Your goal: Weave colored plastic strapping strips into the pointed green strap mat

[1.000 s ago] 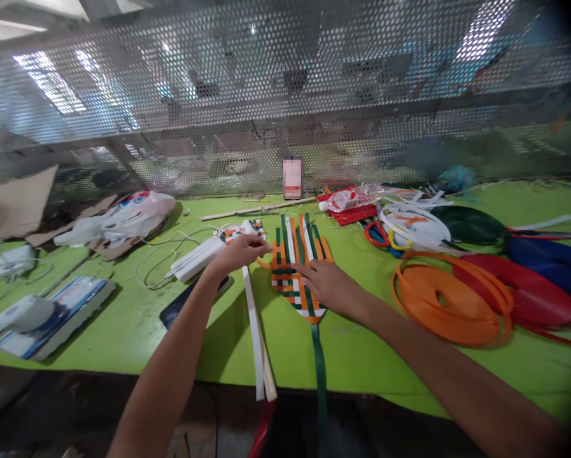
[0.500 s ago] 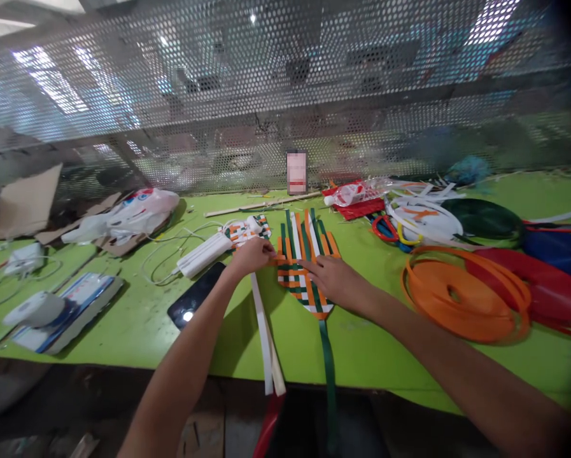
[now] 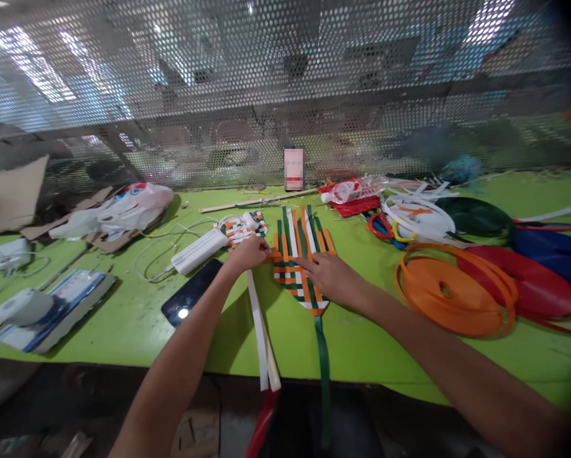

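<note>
A flat woven piece [image 3: 304,289] of orange, white and green strips lies on the green table, its rounded end toward me and loose strips pointing away. At its left edge my left hand [image 3: 251,252] is closed, thumb and fingers pinching the end of an orange strip [image 3: 275,256]. My right hand [image 3: 330,273] rests on the weave from the right, index finger stretched out along the orange strip, the other fingers partly hidden. A long green strip [image 3: 322,356] hangs from the rounded end over the table's front edge. Beside my left wrist lie white strips [image 3: 258,331].
Rolls of orange strip [image 3: 450,299], red strip [image 3: 533,280] and green strip [image 3: 473,218] lie on the right. To the left are a black phone [image 3: 190,296], a white power strip [image 3: 199,250] and a plastic bag [image 3: 127,210]. A perforated metal screen [image 3: 247,95] stands behind.
The view has shifted slightly, so everything sits a little further left. Both hands keep nearly the same places on the weave, with the left still pinching the orange strip.
</note>
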Demonstrator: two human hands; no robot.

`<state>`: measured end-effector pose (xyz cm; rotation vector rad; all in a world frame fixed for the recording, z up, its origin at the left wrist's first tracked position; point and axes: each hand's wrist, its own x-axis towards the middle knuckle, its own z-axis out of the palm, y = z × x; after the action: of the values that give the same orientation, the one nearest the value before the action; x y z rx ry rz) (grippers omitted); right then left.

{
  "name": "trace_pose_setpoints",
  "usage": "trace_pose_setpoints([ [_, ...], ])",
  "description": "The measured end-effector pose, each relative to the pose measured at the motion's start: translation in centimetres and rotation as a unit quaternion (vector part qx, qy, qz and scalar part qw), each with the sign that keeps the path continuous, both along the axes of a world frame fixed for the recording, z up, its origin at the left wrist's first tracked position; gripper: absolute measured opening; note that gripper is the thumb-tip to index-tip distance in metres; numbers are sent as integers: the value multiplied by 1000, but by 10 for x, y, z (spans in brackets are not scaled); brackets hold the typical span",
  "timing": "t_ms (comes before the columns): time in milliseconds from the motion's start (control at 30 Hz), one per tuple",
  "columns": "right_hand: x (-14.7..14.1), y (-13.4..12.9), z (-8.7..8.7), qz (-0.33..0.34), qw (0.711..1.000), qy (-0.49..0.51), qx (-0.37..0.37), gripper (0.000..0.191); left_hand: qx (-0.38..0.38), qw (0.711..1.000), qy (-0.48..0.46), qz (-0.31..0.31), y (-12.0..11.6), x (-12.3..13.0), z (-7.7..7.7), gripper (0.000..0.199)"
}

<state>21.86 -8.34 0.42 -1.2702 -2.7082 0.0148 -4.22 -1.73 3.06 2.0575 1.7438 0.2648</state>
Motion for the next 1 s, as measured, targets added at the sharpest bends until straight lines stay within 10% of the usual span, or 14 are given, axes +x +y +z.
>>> trace_pose_setpoints([
  [1000,1,-2,-1,-5,1000,17,5,44,28,999,11,-13,-12,18,1,16],
])
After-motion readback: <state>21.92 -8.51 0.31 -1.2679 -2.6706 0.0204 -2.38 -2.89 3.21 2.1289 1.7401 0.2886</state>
